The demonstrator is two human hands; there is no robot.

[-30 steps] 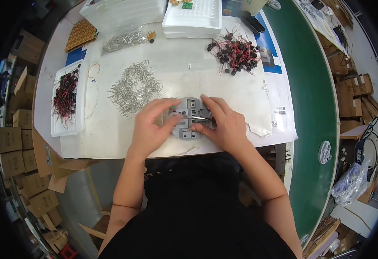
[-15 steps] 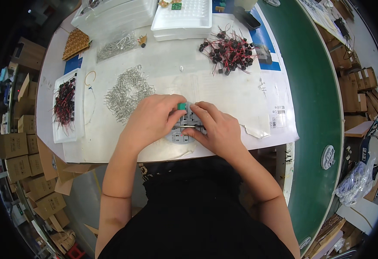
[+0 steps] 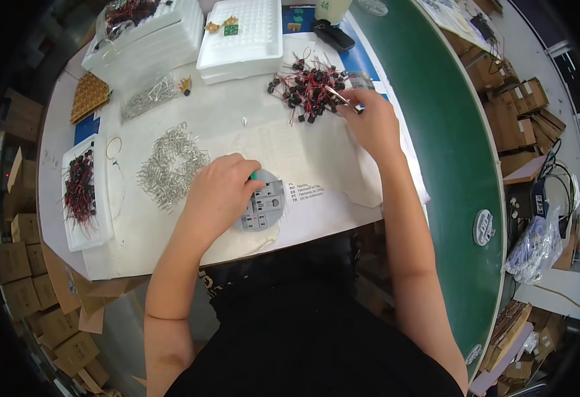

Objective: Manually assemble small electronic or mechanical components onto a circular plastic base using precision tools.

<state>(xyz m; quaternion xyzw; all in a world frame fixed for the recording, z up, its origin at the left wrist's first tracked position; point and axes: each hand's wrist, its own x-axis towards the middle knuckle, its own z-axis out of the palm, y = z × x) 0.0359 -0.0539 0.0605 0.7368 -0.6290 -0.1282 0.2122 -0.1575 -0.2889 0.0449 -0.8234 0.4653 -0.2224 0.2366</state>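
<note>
A round grey plastic housing point(image 3: 271, 206) with slots and small recesses lies on the table before me. At its upper left edge my left hand point(image 3: 217, 193) is closed, thumb and fingers pinching a small green block point(image 3: 254, 176), mostly hidden by the fingertips. My right hand point(image 3: 373, 126) reaches out to the far right, closed on metal tweezers point(image 3: 337, 95). Their tips point into a heap of small black round components with red and black wires point(image 3: 308, 87). Whether the tips grip one of these, I cannot tell.
Left of the housing lies a pile of bent metal pins point(image 3: 171, 169). A white tray of wired components point(image 3: 104, 228) stands farther left. White foam trays point(image 3: 240, 73), a bag of pins point(image 3: 149, 98) and a black case point(image 3: 333, 35) sit at the back. A green surface point(image 3: 452, 165) runs along the right.
My right hand has left the housing and moved up and right to the wired components, carrying the tweezers. My left hand stays at the green block. The view has shifted and tilted.
</note>
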